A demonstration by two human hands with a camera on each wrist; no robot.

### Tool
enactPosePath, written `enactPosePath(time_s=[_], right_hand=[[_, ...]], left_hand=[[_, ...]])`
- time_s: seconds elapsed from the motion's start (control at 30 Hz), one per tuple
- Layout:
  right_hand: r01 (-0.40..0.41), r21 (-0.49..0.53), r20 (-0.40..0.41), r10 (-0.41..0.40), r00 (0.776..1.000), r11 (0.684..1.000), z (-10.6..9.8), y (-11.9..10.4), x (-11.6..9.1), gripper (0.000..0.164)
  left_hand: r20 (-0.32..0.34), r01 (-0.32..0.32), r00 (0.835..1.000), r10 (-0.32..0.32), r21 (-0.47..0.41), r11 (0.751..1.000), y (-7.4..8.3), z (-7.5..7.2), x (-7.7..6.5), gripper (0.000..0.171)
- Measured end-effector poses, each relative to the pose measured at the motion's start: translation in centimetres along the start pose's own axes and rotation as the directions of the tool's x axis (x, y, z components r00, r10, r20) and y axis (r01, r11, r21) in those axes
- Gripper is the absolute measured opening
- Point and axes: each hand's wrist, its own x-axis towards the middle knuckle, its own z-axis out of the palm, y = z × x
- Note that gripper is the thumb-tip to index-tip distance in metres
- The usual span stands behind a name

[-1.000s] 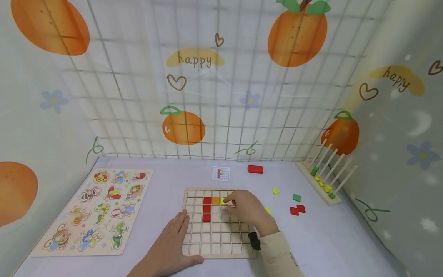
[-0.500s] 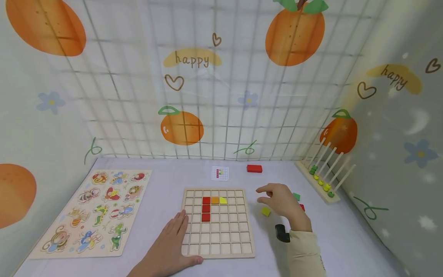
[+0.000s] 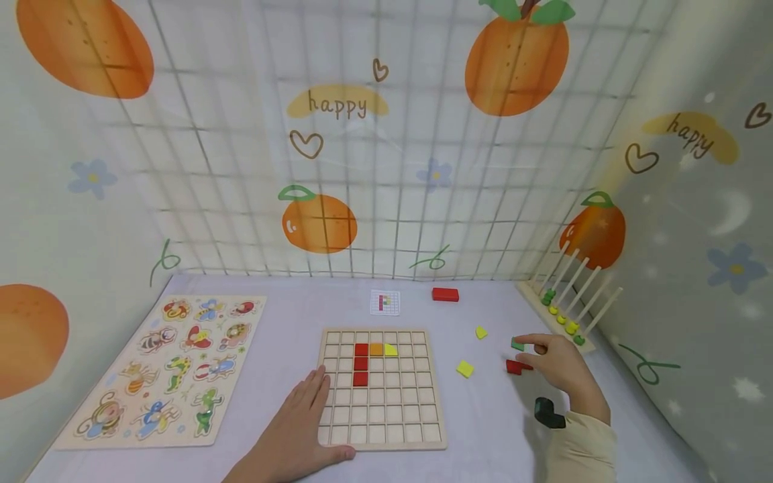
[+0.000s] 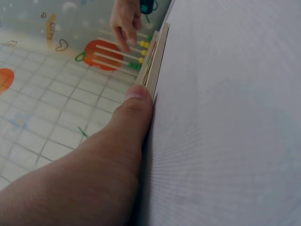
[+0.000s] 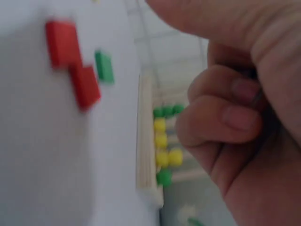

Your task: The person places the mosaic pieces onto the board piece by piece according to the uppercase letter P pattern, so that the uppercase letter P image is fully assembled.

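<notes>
My left hand [image 3: 296, 422] rests with straight fingers along the left edge of a wooden grid board [image 3: 404, 414], its thumb at the front edge. Cells of the board hold a column of red square tiles [image 3: 361, 363], an orange tile [image 3: 376, 349] and a yellow tile [image 3: 390, 350] with one rounded corner. My right hand [image 3: 564, 369] hovers at the right, thumb and index finger apart beside a green tile [image 3: 517, 343]. In the right wrist view that green tile [image 5: 104, 67] lies on the table, apart from the hand, near two red tiles [image 5: 63, 43]; the other fingers are curled.
Two yellow pieces [image 3: 464, 369] lie between board and right hand. Behind the board are a pattern card [image 3: 385, 303] and a red block [image 3: 445, 294]. A bead-and-peg stand [image 3: 555, 318] is at the right back, an insect puzzle board [image 3: 163, 376] at the left.
My right hand has left the yellow tile in the board and moved right, past the loose yellow pieces, to the green tile. My left hand has stayed in place.
</notes>
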Motion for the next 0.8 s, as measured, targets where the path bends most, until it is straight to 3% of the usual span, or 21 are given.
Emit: enactPosePath(time_s=[0.2,0.47,0.8], right_hand=[[-0.066,-0.012,-0.001,0.066,0.998,0.998,-0.3,2.4,-0.1,0.042],[-0.16,0.059,0.041,0.158,0.987,0.985,0.7,3.9,0.5,0.042],[-0.118,0.056,0.026,0.117,0.993,0.991,1.8,4.8,1.0,0.042]], left_hand=[[-0.007,-0.002,1.0,0.002,0.01,1.0,-0.1,0.1,0.0,0.139],[-0.012,-0.011,1.0,0.012,0.003,1.0,0.0,0.0,-0.1,0.138],[-0.028,-0.028,0.999,0.028,0.013,1.0,0.0,0.0,-0.1,0.138]])
